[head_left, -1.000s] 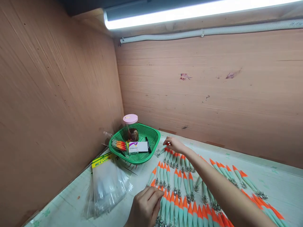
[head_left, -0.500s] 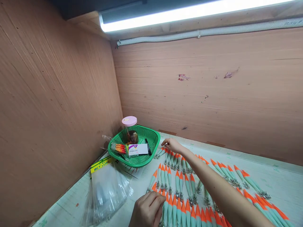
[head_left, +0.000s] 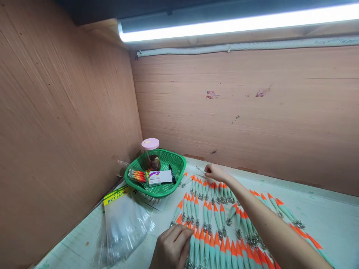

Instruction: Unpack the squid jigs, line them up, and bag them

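Rows of squid jigs [head_left: 217, 250], pale green with orange ends and metal hook crowns, lie on the pale tabletop covering. My left hand [head_left: 171, 244] is low in the view with its fingers curled closed, beside the left end of the front row. Whatever its fingertips hold, if anything, is hidden. Farther back, my right hand [head_left: 216, 172] reaches past the rear row with fingertips pinched together. A thin, dark, wiry shape shows just left of those fingertips; I cannot tell whether it is held. My right forearm covers part of the rows.
To the left of the rows stands a green plastic basket [head_left: 157, 192] with a pink-lidded jar [head_left: 150, 145], a small white box [head_left: 160, 178], a black marker [head_left: 172, 173] and packed red-orange lures [head_left: 137, 175]. Clear bags [head_left: 126, 220] with yellow headers lie before it. Wooden walls enclose the back and left.
My right hand has moved right, away from the jigs at the rear row's left end. My left hand stays at the front row. The view has shifted slightly.
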`<state>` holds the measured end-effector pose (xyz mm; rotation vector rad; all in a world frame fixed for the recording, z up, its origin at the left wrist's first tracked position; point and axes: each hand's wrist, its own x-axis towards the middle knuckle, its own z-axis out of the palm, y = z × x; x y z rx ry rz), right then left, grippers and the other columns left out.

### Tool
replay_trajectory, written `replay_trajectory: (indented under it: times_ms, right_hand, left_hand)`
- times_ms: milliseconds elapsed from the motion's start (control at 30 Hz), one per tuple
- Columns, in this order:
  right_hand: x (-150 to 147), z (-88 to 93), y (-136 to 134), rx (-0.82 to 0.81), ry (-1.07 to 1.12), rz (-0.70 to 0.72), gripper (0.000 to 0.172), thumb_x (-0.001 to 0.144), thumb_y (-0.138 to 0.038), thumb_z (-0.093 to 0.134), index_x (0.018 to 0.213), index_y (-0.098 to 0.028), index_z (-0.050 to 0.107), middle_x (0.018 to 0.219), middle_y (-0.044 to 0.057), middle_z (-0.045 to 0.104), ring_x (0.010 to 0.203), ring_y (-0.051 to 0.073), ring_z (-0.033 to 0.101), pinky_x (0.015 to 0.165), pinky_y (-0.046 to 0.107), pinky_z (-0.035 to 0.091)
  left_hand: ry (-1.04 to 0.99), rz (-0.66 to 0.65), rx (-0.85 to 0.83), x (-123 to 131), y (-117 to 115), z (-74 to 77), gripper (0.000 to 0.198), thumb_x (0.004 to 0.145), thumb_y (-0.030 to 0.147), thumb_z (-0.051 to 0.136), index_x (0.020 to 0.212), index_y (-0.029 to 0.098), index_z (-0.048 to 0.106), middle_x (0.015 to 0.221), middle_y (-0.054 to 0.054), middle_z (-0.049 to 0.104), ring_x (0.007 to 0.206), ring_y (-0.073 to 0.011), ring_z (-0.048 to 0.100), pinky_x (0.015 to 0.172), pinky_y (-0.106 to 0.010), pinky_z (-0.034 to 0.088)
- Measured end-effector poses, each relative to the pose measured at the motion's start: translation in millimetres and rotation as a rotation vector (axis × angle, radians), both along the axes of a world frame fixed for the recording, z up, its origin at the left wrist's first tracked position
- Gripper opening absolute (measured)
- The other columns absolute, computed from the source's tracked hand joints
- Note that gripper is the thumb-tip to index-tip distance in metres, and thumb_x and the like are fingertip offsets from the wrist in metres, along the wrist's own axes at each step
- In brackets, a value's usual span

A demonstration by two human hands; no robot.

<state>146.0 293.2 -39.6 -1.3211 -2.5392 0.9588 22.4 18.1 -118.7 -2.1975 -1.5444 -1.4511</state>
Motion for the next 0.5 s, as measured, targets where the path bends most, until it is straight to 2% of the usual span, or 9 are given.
replay_trajectory:
  times_ms: [67, 200, 267, 333, 400, 500]
  right_hand:
    - [11.5, 12.2, -23.9, -0.077, 0.141, 0.021, 0.021, 0.088, -0.032, 0.057, 0.091, -0.012, 0.059, 0.079, 0.002, 0.062, 0.066, 0.012, 0.059, 0.064, 0.028, 0.051]
    - [39.3, 21.3, -108.1, -0.304, 0.426, 0.059, 0.031, 0.083, -0.044, 0.058, 0.094, -0.016, 0.055, 0.076, 0.001, 0.061, 0.06, 0.009, 0.056, 0.059, 0.024, 0.048]
    - [51.4, 17.9, -158.8, -0.631, 0.741, 0.017, 0.036, 0.073, -0.046, 0.071, 0.084, -0.016, 0.054, 0.069, -0.001, 0.059, 0.055, 0.008, 0.053, 0.053, 0.022, 0.043]
    - [61.0, 13.5, -205.2, -0.817, 0.888, -0.052, 0.036, 0.069, -0.043, 0.076, 0.077, -0.015, 0.055, 0.06, -0.003, 0.056, 0.051, 0.007, 0.05, 0.049, 0.02, 0.039]
    - [69.1, 10.2, -241.8, -0.847, 0.948, -0.146, 0.033, 0.07, -0.04, 0.077, 0.074, -0.015, 0.056, 0.058, -0.002, 0.056, 0.052, 0.007, 0.05, 0.05, 0.019, 0.038]
    - [81.8, 6.6, -277.3, -0.748, 1.002, -0.251, 0.028, 0.073, -0.039, 0.075, 0.074, -0.015, 0.059, 0.064, 0.0, 0.059, 0.058, 0.01, 0.054, 0.054, 0.023, 0.044]
  left_hand:
    - [-0.17, -0.015, -0.066, 3.3, -4.0, 6.3, 0.024, 0.087, 0.015, 0.048, 0.105, 0.019, 0.064, 0.086, -0.007, 0.068, 0.078, -0.0157, 0.065, 0.069, -0.024, 0.053]
    - [-0.875, -0.096, -0.406, 20.2, -17.4, 28.4, 0.032, 0.088, 0.034, 0.055, 0.114, 0.018, 0.064, 0.101, -0.01, 0.066, 0.082, -0.0162, 0.065, 0.074, -0.028, 0.054]
    - [-1.192, -0.181, -0.554, 31.1, -25.2, 41.6, 0.041, 0.083, 0.041, 0.062, 0.116, 0.016, 0.063, 0.1, -0.01, 0.066, 0.078, -0.0151, 0.064, 0.073, -0.029, 0.053]
    - [-1.396, -0.27, -0.64, 41.4, -32.5, 52.4, 0.042, 0.075, 0.043, 0.07, 0.106, 0.014, 0.067, 0.088, -0.007, 0.067, 0.073, -0.0129, 0.061, 0.071, -0.027, 0.051]
    - [-1.502, -0.337, -0.697, 50.1, -39.1, 59.0, 0.034, 0.07, 0.04, 0.076, 0.089, 0.013, 0.07, 0.074, -0.003, 0.063, 0.066, -0.0097, 0.056, 0.068, -0.023, 0.048]
    - [-1.553, -0.415, -0.769, 59.5, -47.7, 62.8, 0.028, 0.065, 0.036, 0.08, 0.076, 0.013, 0.069, 0.065, 0.001, 0.059, 0.061, -0.0077, 0.051, 0.064, -0.021, 0.045]
